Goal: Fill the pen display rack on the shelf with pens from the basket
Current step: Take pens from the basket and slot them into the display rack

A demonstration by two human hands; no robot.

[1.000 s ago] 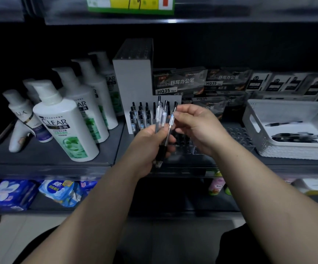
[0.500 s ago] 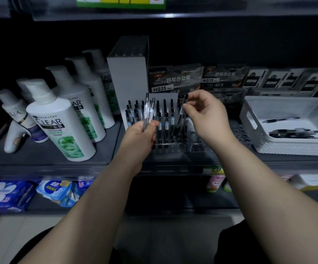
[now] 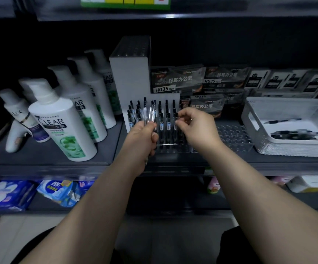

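The left hand (image 3: 144, 136) clenches spare pens (image 3: 151, 113) upright, a ready supply; fingers (image 3: 182, 121) of the right hand (image 3: 198, 128) pinch one pen (image 3: 175, 130), seating it in the rack (image 3: 234, 138) (more wait in the basket (image 3: 253, 121)).

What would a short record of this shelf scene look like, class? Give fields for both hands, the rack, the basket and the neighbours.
Left hand: grips a bunch of pens
Right hand: pinches the top of one pen standing in the rack
Pen rack: clear, left part filled, right holes empty
Basket: white, right of the rack, holds dark pens
Neighbours: shampoo bottles to the left, pen boxes behind
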